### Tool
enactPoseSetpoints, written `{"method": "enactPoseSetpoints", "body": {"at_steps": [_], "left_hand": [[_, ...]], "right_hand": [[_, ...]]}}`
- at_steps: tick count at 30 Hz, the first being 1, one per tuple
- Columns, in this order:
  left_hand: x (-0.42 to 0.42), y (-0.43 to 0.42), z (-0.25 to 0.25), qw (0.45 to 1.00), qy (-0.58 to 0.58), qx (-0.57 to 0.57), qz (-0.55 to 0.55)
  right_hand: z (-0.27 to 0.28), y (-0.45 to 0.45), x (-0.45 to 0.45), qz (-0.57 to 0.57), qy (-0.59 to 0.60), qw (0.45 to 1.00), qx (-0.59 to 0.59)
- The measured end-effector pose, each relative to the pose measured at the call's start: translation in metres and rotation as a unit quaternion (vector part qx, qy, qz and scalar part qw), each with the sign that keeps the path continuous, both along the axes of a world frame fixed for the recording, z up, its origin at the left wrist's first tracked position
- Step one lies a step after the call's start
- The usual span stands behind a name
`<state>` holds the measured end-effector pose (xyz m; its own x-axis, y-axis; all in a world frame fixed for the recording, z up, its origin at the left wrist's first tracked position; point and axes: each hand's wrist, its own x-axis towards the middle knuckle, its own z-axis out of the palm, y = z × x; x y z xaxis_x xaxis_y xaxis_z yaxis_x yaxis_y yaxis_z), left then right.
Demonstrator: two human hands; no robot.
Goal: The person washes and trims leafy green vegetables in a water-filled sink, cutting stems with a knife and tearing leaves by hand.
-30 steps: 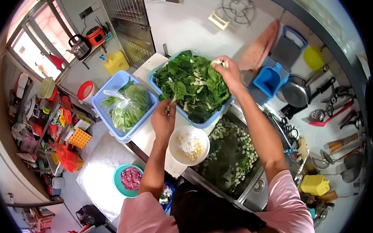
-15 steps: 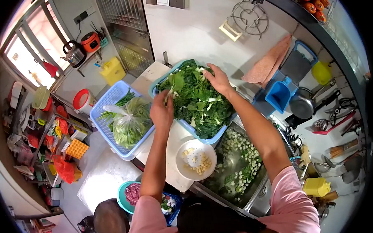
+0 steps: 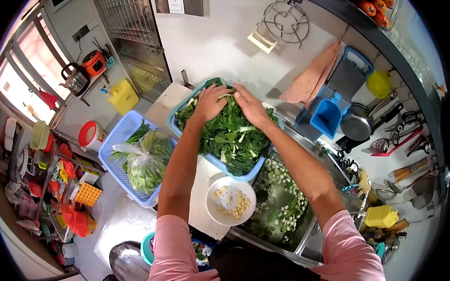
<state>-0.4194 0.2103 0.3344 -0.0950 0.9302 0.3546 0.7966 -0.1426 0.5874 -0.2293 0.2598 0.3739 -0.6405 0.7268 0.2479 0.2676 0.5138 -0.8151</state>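
Chopped leafy greens [image 3: 235,140] are heaped in a blue plastic basket [image 3: 246,176]. My left hand [image 3: 211,103] lies on the far left part of the heap, fingers stretched out over the leaves. On the far right part rests my right hand [image 3: 251,108], its fingers also extended and pressed against the greens. The fingertips of both hands come close together near the basket's far end. Nearer to me stands a white bowl [image 3: 215,210] with peeled garlic cloves [image 3: 236,204]. Cut pieces of greens float in water in the metal sink [image 3: 249,236].
A lilac-blue basket [image 3: 110,165] at the left holds a plastic bag of greens [image 3: 148,166]. On the right wall hang a blue scoop [image 3: 327,118], a pan [image 3: 356,122] and several utensils. A pink cloth [image 3: 312,76] hangs behind the sink.
My left hand has moved from the basket's left edge onto the greens, putting down the leaves it held. My right hand has come closer to it. The camera view has shifted slightly.
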Motion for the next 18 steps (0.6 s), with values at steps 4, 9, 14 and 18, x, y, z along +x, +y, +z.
{"method": "enactPoseSetpoints", "body": {"at_steps": [4, 9, 14, 18], "left_hand": [[0.009, -0.010, -0.012, 0.999, -0.033, -0.027, 0.027], [0.009, -0.015, -0.037, 0.998, 0.005, 0.059, 0.019], [0.006, -0.015, -0.054, 0.996, 0.016, 0.078, 0.031], [0.001, -0.012, -0.024, 0.997, -0.064, 0.046, -0.016]], "right_hand": [[-0.032, -0.003, -0.003, -0.039, -0.182, 0.977, 0.107], [-0.051, -0.020, -0.013, -0.067, -0.264, 0.957, 0.102], [-0.056, -0.023, -0.018, -0.071, -0.273, 0.954, 0.102], [-0.032, -0.011, -0.012, -0.051, -0.229, 0.970, 0.067]]}}
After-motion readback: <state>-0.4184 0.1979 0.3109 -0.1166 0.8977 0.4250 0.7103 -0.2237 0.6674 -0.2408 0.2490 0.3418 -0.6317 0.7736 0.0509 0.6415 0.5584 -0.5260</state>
